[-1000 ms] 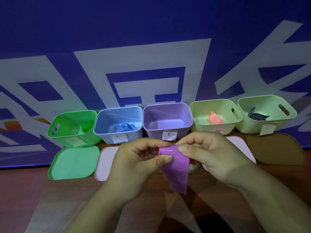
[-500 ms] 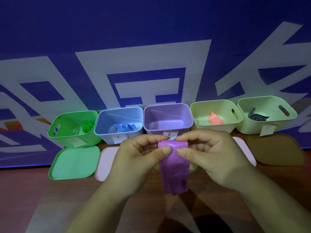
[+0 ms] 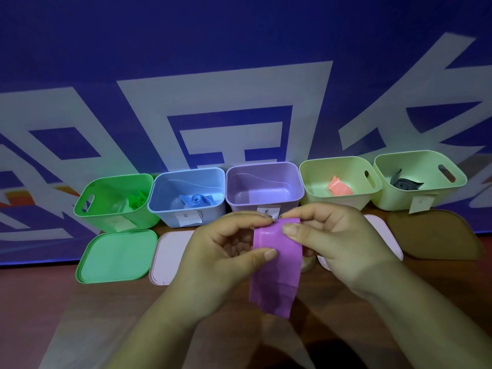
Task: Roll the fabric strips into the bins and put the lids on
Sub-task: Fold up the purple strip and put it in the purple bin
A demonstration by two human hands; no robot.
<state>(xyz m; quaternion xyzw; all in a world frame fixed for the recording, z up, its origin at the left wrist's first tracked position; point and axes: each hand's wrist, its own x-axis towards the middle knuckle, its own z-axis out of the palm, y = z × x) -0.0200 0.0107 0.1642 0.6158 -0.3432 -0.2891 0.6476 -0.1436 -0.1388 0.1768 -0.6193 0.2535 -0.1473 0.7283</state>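
A purple fabric strip [image 3: 277, 272] hangs between my hands above the table. My left hand [image 3: 221, 257] pinches its left edge with thumb and fingers. My right hand [image 3: 338, 241] pinches its curled top end. Behind them stands the purple bin [image 3: 263, 179], with nothing showing inside. In the row, the green bin [image 3: 87, 193] holds a green roll [image 3: 135, 199], the blue bin [image 3: 165, 182] a blue roll [image 3: 195, 201], one pale green bin [image 3: 311, 171] an orange roll [image 3: 338, 186], the far right pale green bin [image 3: 386, 166] a dark roll [image 3: 406, 183].
Lids lie flat in front of the bins: a green lid [image 3: 117, 255], a pink lid [image 3: 170, 255], another pink lid [image 3: 383, 230] partly behind my right hand, and a brown lid [image 3: 434, 233]. A blue banner [image 3: 239, 62] with white shapes backs the bins.
The strip's top end has been turned over into a curl between my fingers. My left thumb has slid lower down the strip's edge. The hanging tail is a little shorter.
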